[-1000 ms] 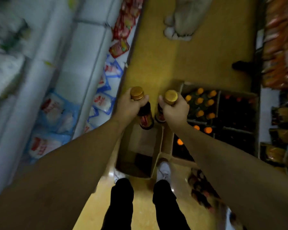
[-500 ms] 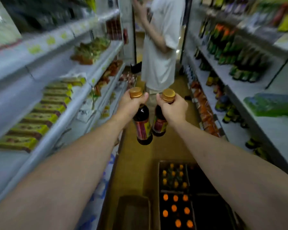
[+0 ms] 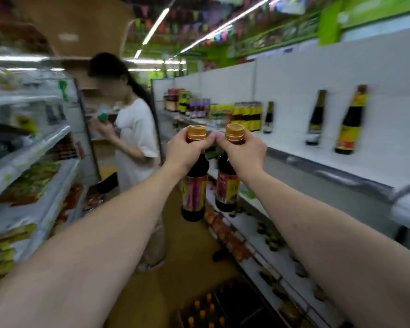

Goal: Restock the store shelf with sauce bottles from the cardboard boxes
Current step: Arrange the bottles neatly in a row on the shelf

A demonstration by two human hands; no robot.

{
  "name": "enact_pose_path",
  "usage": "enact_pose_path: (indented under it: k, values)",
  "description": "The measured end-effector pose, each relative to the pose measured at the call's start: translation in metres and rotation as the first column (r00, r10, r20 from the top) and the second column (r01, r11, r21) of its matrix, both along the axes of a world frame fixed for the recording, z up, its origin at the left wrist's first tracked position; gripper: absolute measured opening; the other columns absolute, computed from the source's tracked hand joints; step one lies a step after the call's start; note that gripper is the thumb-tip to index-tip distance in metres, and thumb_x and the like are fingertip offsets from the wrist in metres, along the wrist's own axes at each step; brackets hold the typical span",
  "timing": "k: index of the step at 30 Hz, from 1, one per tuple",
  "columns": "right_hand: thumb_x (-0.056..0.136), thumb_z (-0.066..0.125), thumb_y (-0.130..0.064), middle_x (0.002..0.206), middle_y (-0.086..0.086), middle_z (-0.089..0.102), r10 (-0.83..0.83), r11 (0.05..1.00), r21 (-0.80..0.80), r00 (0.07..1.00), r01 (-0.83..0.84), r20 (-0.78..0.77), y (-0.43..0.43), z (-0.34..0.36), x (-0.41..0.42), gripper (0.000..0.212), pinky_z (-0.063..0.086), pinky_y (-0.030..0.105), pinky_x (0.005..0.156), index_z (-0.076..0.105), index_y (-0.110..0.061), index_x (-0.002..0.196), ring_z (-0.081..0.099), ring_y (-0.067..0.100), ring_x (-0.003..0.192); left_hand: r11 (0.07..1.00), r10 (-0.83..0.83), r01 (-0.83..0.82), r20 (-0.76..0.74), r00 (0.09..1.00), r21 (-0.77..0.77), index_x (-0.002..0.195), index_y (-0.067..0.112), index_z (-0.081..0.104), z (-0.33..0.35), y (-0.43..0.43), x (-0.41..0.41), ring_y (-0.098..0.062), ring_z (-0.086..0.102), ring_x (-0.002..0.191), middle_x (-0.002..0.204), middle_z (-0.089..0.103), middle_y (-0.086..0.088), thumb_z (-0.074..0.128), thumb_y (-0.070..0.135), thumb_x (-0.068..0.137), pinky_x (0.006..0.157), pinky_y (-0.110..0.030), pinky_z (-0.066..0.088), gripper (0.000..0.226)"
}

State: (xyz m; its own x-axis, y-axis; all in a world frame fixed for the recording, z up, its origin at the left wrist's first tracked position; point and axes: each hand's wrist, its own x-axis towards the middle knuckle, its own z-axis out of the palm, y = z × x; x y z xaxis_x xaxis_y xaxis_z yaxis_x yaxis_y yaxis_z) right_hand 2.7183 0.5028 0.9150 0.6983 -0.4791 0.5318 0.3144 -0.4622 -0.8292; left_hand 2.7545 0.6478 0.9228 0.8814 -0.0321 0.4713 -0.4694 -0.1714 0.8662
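While both forearms reached forward from the bottom corners, a cardboard box (image 3: 252, 313) sat open on the floor at the lower edge. Orange-capped bottles (image 3: 202, 313) stood upright in its left part. Its right part was too dark to read.

The left hand (image 3: 185, 152) gripped the neck of the left sauce bottle (image 3: 194, 192), fingers curled just under its gold cap. The right hand (image 3: 244, 153) gripped the right sauce bottle (image 3: 227, 188) the same way. Both bottles hung upright, side by side in the air over the aisle, in front of the right shelving and not on it. Whether the two bottles touched could not be told. The fingertips of the two hands nearly met between the caps.

To the right, a lower shelf (image 3: 270, 233) carried small dark items, too blurred to name. Above it, the white top shelf (image 3: 317, 147) held three dark shelf bottles (image 3: 352, 121) upright, well apart, against the back panel. Farther along that shelf stood a tight group of yellow-labelled bottles (image 3: 246, 114), then jars (image 3: 175, 100).

Beyond the hands a person in a white top (image 3: 135, 129) stood in the aisle, holding a green-capped item (image 3: 102, 117). The left shelving (image 3: 33, 147) held packets, blurred.
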Motion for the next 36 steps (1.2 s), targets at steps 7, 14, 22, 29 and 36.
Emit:
enact_pose_path:
  k: [7,14,22,29,36]
  values:
    - [0.076,0.08,-0.063,0.074,-0.009,0.071,-0.351,0.936,-0.041,0.937,0.35,-0.001,-0.128,0.04,-0.128,0.042,0.053,0.033,0.075,0.066,-0.023,0.072,0.067,0.013,0.079,0.918,-0.393,0.393,0.016,0.919,-0.054,0.092,0.027,0.072,0.033,-0.14,-0.078,-0.015,0.073,0.093,0.092,0.078,0.009,0.09,0.052,0.068,0.096,-0.044,0.058,0.038]
    - [0.08,0.074,-0.065,0.078,-0.007,0.07,-0.683,0.725,-0.062,0.728,0.686,0.06,-0.245,0.07,-0.317,0.043,0.052,0.035,0.077,0.063,-0.025,0.074,0.067,0.016,0.084,0.719,-0.688,0.689,0.055,0.724,-0.09,0.088,0.023,0.068,0.057,-0.29,-0.225,-0.02,0.071,0.087,0.09,0.074,0.003,0.087,0.041,0.08,0.093,-0.045,0.057,0.028]
    - [0.083,0.074,-0.061,0.069,-0.003,0.071,-0.896,0.436,-0.078,0.44,0.897,0.064,-0.327,0.094,-0.564,0.046,0.053,0.034,0.067,0.058,-0.021,0.066,0.071,0.02,0.073,0.444,-0.882,0.876,0.081,0.464,-0.187,0.09,0.023,0.068,0.074,-0.42,-0.435,-0.021,0.07,0.09,0.087,0.074,0.004,0.084,0.037,0.085,0.092,-0.044,0.055,0.021]
    - [0.088,0.072,-0.057,0.073,-0.008,0.064,-0.973,0.211,-0.086,0.218,0.974,0.078,-0.368,0.096,-0.722,0.039,0.044,0.031,0.062,0.06,-0.023,0.073,0.061,0.014,0.072,0.261,-0.96,0.938,0.037,0.276,-0.229,0.085,0.022,0.066,0.08,-0.493,-0.576,-0.024,0.069,0.09,0.085,0.071,0.001,0.082,0.036,0.087,0.09,-0.043,0.055,0.021]
    - [0.084,0.072,-0.064,0.083,-0.007,0.07,-0.992,0.097,-0.01,0.098,0.995,0.081,-0.409,0.089,-0.794,0.045,0.053,0.034,0.073,0.069,-0.02,0.091,0.066,0.017,0.082,0.15,-0.988,0.973,0.019,0.155,-0.175,0.092,0.021,0.072,0.084,-0.551,-0.653,-0.022,0.072,0.093,0.092,0.076,0.001,0.083,0.044,0.08,0.09,-0.042,0.057,0.028]
